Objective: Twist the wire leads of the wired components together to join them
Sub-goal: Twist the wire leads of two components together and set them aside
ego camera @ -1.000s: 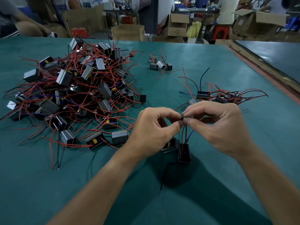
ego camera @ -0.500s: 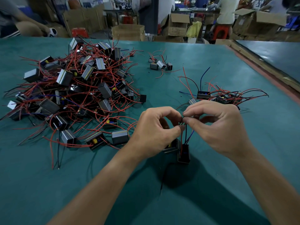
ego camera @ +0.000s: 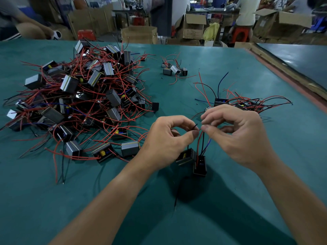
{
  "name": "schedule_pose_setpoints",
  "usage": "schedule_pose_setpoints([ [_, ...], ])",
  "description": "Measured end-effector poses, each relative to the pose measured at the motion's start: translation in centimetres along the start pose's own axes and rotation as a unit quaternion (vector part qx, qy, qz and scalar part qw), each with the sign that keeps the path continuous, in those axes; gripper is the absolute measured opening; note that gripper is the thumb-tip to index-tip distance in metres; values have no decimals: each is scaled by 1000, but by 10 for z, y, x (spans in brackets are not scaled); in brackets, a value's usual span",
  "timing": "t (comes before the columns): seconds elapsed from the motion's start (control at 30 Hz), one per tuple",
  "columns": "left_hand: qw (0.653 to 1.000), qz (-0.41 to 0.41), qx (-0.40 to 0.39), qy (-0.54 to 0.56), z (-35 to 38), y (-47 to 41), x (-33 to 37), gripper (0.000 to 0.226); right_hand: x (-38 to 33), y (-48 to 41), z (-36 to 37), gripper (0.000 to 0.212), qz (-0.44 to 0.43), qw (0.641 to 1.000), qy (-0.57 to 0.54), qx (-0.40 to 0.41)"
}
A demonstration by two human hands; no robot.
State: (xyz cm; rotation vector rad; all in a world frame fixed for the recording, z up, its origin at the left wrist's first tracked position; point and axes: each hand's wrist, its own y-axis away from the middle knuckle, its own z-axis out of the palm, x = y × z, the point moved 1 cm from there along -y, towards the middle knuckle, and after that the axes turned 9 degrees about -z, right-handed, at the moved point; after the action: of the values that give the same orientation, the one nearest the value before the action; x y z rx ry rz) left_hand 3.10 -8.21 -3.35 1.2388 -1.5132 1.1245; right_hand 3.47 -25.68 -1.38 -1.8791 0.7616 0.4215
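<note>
Two small black wired components hang below my hands: one (ego camera: 185, 156) under my left hand and one (ego camera: 200, 165) a little right of it. Their red, black and blue leads (ego camera: 201, 142) rise to my fingertips. My left hand (ego camera: 169, 138) pinches a black lead whose tip sticks up between thumb and forefinger. My right hand (ego camera: 235, 133) pinches a red lead right beside it. The two pinches sit a small gap apart above the green table (ego camera: 70, 200).
A large tangled pile of components with red wires (ego camera: 79, 103) covers the left of the table. A smaller bunch (ego camera: 247, 103) lies behind my right hand, and a few pieces (ego camera: 174, 69) sit farther back. The table's right edge (ego camera: 292, 80) runs diagonally. Cardboard boxes and people stand beyond.
My fingertips were pressed together on the leads; now they have parted slightly, and a black lead tip shows above my left thumb. Both hands sit slightly lower and nearer.
</note>
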Motion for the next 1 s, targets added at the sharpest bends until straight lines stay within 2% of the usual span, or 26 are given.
schedule_pose_setpoints([
  [0.2, 999, 35, -24, 7, 1, 1, 0, 14, 1, 0, 0, 14, -7, 1000, 8, 2],
  [0.33, 998, 39, -54, -17, 1, 2, -2, 17, 1, -1, 1, 2, -7, 1000, 17, 2],
  [0.57, 995, 41, -53, -68, 1, 1, -7, 18, 1, -2, -1, 4, -11, 1000, 17, 1],
  [0.83, 994, 36, -62, -78, 4, 1, -9, 35, 3, 0, -1, 9, 10, 1000, 15, -26],
  [1.0, 994, 37, -72, -79, 5, 1, -8, 35, 4, -1, -1, 7, 8, 999, 19, -31],
])
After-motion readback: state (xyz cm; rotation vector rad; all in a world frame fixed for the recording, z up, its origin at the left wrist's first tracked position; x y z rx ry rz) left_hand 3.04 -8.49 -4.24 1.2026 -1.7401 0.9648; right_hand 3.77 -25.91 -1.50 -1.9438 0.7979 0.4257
